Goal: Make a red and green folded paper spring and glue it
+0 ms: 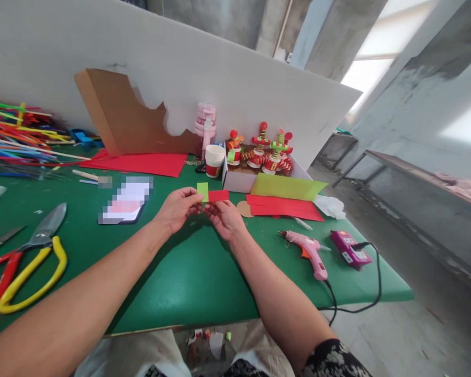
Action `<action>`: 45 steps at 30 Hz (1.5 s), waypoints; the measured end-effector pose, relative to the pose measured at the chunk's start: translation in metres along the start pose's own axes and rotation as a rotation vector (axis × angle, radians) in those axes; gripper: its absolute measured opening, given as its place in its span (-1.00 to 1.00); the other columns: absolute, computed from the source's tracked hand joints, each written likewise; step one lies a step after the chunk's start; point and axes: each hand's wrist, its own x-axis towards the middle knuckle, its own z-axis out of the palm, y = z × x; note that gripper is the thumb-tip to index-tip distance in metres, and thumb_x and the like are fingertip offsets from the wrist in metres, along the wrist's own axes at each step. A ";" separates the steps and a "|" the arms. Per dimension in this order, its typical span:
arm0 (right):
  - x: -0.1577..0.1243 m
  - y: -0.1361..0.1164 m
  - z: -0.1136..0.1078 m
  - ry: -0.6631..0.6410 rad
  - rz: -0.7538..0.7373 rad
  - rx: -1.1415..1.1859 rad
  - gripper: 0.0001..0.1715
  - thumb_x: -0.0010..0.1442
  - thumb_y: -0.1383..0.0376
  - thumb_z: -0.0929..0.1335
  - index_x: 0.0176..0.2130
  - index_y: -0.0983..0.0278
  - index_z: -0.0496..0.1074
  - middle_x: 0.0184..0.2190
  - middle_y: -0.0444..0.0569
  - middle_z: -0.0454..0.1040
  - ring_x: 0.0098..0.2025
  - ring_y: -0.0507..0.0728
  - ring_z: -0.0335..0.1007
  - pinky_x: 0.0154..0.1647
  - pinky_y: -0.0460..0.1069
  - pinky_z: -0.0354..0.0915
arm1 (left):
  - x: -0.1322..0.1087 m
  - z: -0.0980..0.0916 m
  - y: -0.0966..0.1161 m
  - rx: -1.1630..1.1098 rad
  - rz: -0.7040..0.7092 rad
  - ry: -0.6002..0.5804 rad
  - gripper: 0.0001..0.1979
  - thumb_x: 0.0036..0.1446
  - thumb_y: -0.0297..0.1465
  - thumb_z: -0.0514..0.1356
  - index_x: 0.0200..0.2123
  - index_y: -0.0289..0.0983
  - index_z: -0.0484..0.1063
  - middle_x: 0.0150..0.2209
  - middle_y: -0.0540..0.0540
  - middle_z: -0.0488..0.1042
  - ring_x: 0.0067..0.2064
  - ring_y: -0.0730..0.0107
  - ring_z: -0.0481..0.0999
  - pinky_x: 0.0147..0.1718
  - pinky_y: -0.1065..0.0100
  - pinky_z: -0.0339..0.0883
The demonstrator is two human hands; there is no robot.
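Head view shows a green strip (202, 188) and a red strip (219, 195) meeting at a right angle, held up over the desk (188, 285). The left hand (176, 209) pinches the green strip in its fingers; the right hand (225, 217) grasps the red one from below. Beyond them stand cups (214, 157) and a box (236, 180) of figures (272, 164), with a red sheet (284, 208) lying in front. Leftward lie a phone (132, 201), then scissors (49, 225). At right, a glue gun (309, 250) lies near a purple block (350, 248).
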 end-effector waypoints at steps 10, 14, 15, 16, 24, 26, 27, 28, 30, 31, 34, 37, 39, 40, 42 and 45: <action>0.000 0.004 -0.001 0.039 -0.034 -0.063 -0.89 0.06 0.39 0.46 -0.45 0.24 0.46 -0.64 -0.25 0.44 -0.58 -0.06 0.35 -0.39 -0.14 0.38 | 0.001 0.001 -0.008 0.134 0.083 0.032 -0.66 -0.30 -0.25 0.43 -0.57 -0.23 0.32 -0.64 0.11 0.33 -0.60 0.51 0.30 -0.57 0.41 0.16; 0.001 0.005 -0.001 0.026 -0.039 -0.068 -0.86 0.06 0.29 0.50 -0.45 0.24 0.48 -0.64 -0.25 0.44 -0.59 -0.07 0.33 -0.41 -0.14 0.35 | 0.002 0.002 -0.009 0.128 0.094 0.031 -0.63 -0.32 -0.24 0.46 -0.58 -0.24 0.33 -0.65 0.11 0.33 -0.59 0.52 0.29 -0.57 0.42 0.15; 0.001 0.005 -0.001 0.023 -0.041 -0.069 -0.84 0.05 0.27 0.51 -0.45 0.25 0.48 -0.63 -0.24 0.44 -0.59 -0.07 0.33 -0.41 -0.14 0.35 | 0.002 0.002 -0.009 0.126 0.095 0.031 -0.64 -0.32 -0.24 0.45 -0.58 -0.24 0.33 -0.65 0.11 0.33 -0.59 0.53 0.28 -0.57 0.42 0.14; 0.001 0.005 -0.001 0.019 -0.046 -0.072 -0.82 0.04 0.25 0.52 -0.45 0.25 0.48 -0.63 -0.24 0.44 -0.59 -0.07 0.33 -0.41 -0.14 0.35 | 0.002 0.002 -0.009 0.124 0.096 0.030 -0.64 -0.31 -0.24 0.45 -0.59 -0.24 0.33 -0.65 0.11 0.33 -0.59 0.54 0.27 -0.58 0.42 0.14; -0.001 0.005 -0.003 -0.008 -0.061 -0.092 -0.80 0.03 0.22 0.53 -0.44 0.27 0.50 -0.59 -0.22 0.47 -0.58 -0.08 0.32 -0.42 -0.15 0.33 | 0.000 0.003 -0.009 0.096 0.091 0.030 -0.64 -0.33 -0.25 0.46 -0.58 -0.25 0.34 -0.64 0.10 0.35 -0.60 0.54 0.29 -0.57 0.42 0.16; 0.001 0.007 -0.005 -0.035 -0.078 -0.088 -0.78 0.02 0.21 0.54 -0.43 0.27 0.51 -0.59 -0.21 0.47 -0.56 -0.07 0.33 -0.40 -0.14 0.34 | -0.001 0.004 -0.007 0.090 0.082 0.032 -0.62 -0.36 -0.24 0.47 -0.58 -0.25 0.34 -0.65 0.10 0.36 -0.60 0.54 0.29 -0.57 0.42 0.16; 0.002 0.008 -0.006 -0.047 -0.088 -0.088 -0.76 0.00 0.20 0.55 -0.43 0.27 0.50 -0.60 -0.21 0.47 -0.56 -0.07 0.33 -0.39 -0.13 0.34 | -0.001 0.005 -0.007 0.087 0.081 0.030 -0.61 -0.37 -0.23 0.48 -0.58 -0.25 0.34 -0.64 0.10 0.36 -0.60 0.54 0.29 -0.57 0.42 0.17; 0.003 0.009 -0.006 -0.056 -0.099 -0.088 -0.75 -0.02 0.18 0.55 -0.44 0.27 0.50 -0.61 -0.22 0.46 -0.56 -0.06 0.33 -0.40 -0.13 0.34 | -0.002 0.005 -0.006 0.085 0.081 0.028 -0.60 -0.37 -0.22 0.48 -0.58 -0.25 0.35 -0.65 0.10 0.36 -0.61 0.54 0.29 -0.57 0.42 0.17; 0.005 0.011 -0.007 -0.064 -0.119 -0.094 -0.71 -0.05 0.16 0.56 -0.45 0.27 0.49 -0.64 -0.23 0.43 -0.57 -0.06 0.31 -0.41 -0.12 0.32 | -0.002 0.006 -0.006 0.083 0.086 0.025 -0.61 -0.38 -0.23 0.47 -0.57 -0.25 0.35 -0.65 0.10 0.38 -0.61 0.55 0.28 -0.57 0.43 0.17; 0.005 0.011 -0.007 -0.060 -0.130 -0.100 -0.70 -0.06 0.15 0.57 -0.46 0.27 0.49 -0.66 -0.24 0.41 -0.58 -0.06 0.29 -0.43 -0.13 0.30 | -0.002 0.006 -0.006 0.084 0.089 0.025 -0.63 -0.38 -0.25 0.47 -0.57 -0.26 0.36 -0.65 0.10 0.38 -0.61 0.55 0.28 -0.57 0.43 0.16; 0.006 0.011 -0.006 -0.023 -0.169 -0.139 -0.69 -0.08 0.13 0.56 -0.48 0.26 0.48 -0.68 -0.25 0.39 -0.59 -0.06 0.27 -0.46 -0.13 0.25 | -0.003 0.006 -0.006 0.088 0.099 0.023 -0.67 -0.39 -0.30 0.44 -0.57 -0.26 0.37 -0.65 0.10 0.39 -0.61 0.54 0.29 -0.57 0.43 0.15; 0.006 0.010 -0.005 0.018 -0.216 -0.202 -0.70 -0.07 0.13 0.55 -0.49 0.26 0.48 -0.66 -0.25 0.40 -0.57 -0.05 0.27 -0.44 -0.12 0.25 | -0.002 0.006 -0.007 0.086 0.112 0.024 -0.69 -0.37 -0.31 0.43 -0.56 -0.26 0.38 -0.64 0.09 0.39 -0.60 0.52 0.31 -0.56 0.42 0.17; 0.006 0.010 -0.004 0.027 -0.248 -0.238 -0.71 -0.06 0.13 0.53 -0.49 0.26 0.48 -0.64 -0.24 0.40 -0.56 -0.05 0.27 -0.41 -0.11 0.26 | -0.002 0.006 -0.007 0.088 0.112 0.027 -0.68 -0.37 -0.28 0.44 -0.56 -0.26 0.39 -0.64 0.09 0.39 -0.59 0.51 0.31 -0.55 0.41 0.18; 0.005 0.010 -0.004 0.030 -0.265 -0.251 -0.72 -0.05 0.12 0.53 -0.48 0.25 0.48 -0.64 -0.24 0.39 -0.56 -0.04 0.27 -0.40 -0.10 0.27 | -0.002 0.005 -0.008 0.091 0.113 0.026 -0.66 -0.38 -0.27 0.45 -0.56 -0.26 0.39 -0.63 0.09 0.39 -0.59 0.51 0.31 -0.55 0.41 0.19; 0.006 0.010 -0.005 0.040 -0.301 -0.270 -0.73 -0.03 0.12 0.51 -0.48 0.25 0.48 -0.63 -0.24 0.39 -0.54 -0.03 0.27 -0.38 -0.09 0.28 | -0.001 0.005 -0.008 0.097 0.114 0.005 -0.62 -0.36 -0.22 0.47 -0.55 -0.26 0.39 -0.62 0.08 0.39 -0.58 0.51 0.32 -0.53 0.40 0.22; 0.007 0.009 -0.006 0.082 -0.362 -0.283 -0.74 0.00 0.12 0.48 -0.47 0.24 0.47 -0.61 -0.23 0.40 -0.53 -0.02 0.28 -0.37 -0.08 0.29 | -0.003 0.005 -0.006 0.063 0.095 -0.066 -0.55 -0.21 -0.03 0.42 -0.49 -0.28 0.43 -0.55 0.02 0.44 -0.51 0.45 0.38 -0.48 0.37 0.29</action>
